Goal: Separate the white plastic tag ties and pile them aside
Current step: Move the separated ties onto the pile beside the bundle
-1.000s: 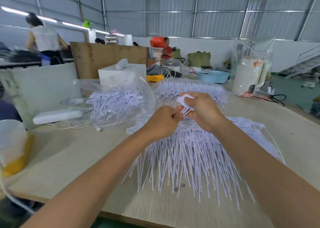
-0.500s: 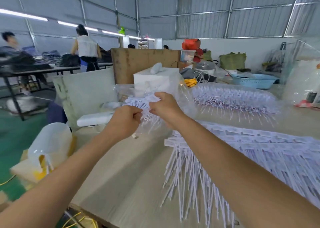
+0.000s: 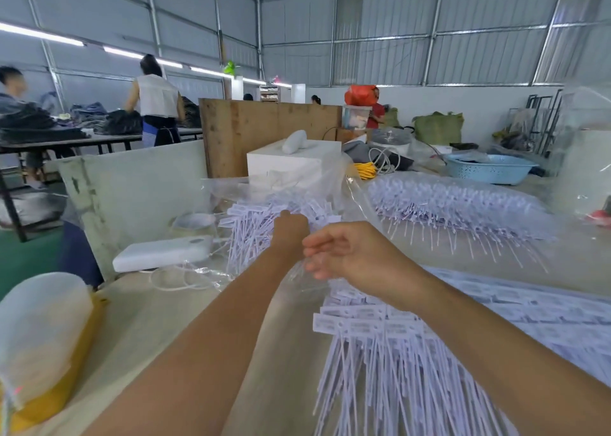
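Your left hand (image 3: 291, 229) has reached onto the loose pile of tag ties (image 3: 264, 224) in the clear bag; its grip is hidden from view. Right of that pile, your right hand (image 3: 347, 253) has let go, fingers relaxed, above the joined ties (image 3: 396, 336).

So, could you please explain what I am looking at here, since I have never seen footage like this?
There is no machine: a person wears a camera on the head, so the one picture looks forward and down over their own two arms. The left hand reaches into the pile of loose ties lying on an opened clear bag; whether it grips any is hidden. The right hand hangs relaxed and holds nothing. Below it, on the table, lie rows of white tag ties not yet separated. A sealed bag of ties lies farther back. Other people work at tables behind.
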Available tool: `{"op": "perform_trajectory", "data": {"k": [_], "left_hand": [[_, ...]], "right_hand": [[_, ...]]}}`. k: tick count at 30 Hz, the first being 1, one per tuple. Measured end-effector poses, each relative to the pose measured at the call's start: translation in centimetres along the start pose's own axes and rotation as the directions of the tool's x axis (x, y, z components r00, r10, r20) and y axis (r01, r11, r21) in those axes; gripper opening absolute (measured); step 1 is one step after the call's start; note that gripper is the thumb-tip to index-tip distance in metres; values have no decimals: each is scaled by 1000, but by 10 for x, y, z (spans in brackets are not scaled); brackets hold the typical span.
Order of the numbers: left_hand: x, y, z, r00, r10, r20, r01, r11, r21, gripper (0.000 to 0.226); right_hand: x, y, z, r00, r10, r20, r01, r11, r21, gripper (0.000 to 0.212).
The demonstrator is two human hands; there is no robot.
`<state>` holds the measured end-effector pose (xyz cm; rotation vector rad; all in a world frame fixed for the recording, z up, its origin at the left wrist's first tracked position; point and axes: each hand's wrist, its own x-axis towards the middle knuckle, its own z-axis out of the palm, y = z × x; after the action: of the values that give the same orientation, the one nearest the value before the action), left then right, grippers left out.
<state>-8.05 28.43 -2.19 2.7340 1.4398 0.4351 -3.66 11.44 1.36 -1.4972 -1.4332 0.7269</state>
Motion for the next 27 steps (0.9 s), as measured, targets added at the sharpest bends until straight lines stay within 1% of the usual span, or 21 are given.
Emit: {"op": "perform_trajectory", "data": {"k": [2,5,8,10,11,14,16,18,20,21,23,24,26,27], "left_hand": [[-2,4,6,998,-38,45,35,997,71,31],[-13,6,-5,996,-70,59,64,992,105,32],[-33,5,-35,995,-81,-50,85,993,85,27],[-51,8,-57,990,-65,-125,70,997,42,13],[-61,11,-67,987,-43,-156,48,998,30,11],[-97,33,-89,970,44,-239,-50,999,-18,26],[-123,59,-95,964,149,-218,-172,981,-90,39],[-146,89,-93,946,298,-125,-318,930,-186,46],[-160,121,-83,898,437,-40,-431,859,-277,42],[-164,136,-76,871,491,-15,-472,828,-302,34],[-168,165,-59,832,555,1,-525,787,-325,17],[-168,178,-50,824,567,-3,-537,778,-325,14],[-167,199,-34,815,579,-9,-553,774,-309,17],[-166,208,-26,811,585,-5,-563,779,-277,25]], "right_hand": [[-8,0,-7,999,10,42,-12,999,46,16],[-20,2,-20,994,16,109,-21,999,45,16],[-37,0,-41,987,33,154,-37,999,19,15],[-50,-1,-60,990,58,132,-55,998,-26,16],[-58,0,-71,992,73,105,-67,996,-54,16],[-81,9,-98,993,118,-16,-120,986,-118,16],[-101,18,-113,985,147,-93,-160,977,-139,14],[-121,28,-126,972,180,-151,-202,969,-144,11],[-140,39,-136,955,213,-209,-244,960,-137,9],[-150,44,-141,943,225,-244,-262,956,-134,9],[-168,52,-147,918,235,-320,-283,953,-112,12],[-175,55,-150,904,236,-356,-285,954,-91,13],[-189,61,-154,871,235,-432,-285,957,-56,12],[-194,64,-157,848,231,-476,-289,956,-51,12]]}}
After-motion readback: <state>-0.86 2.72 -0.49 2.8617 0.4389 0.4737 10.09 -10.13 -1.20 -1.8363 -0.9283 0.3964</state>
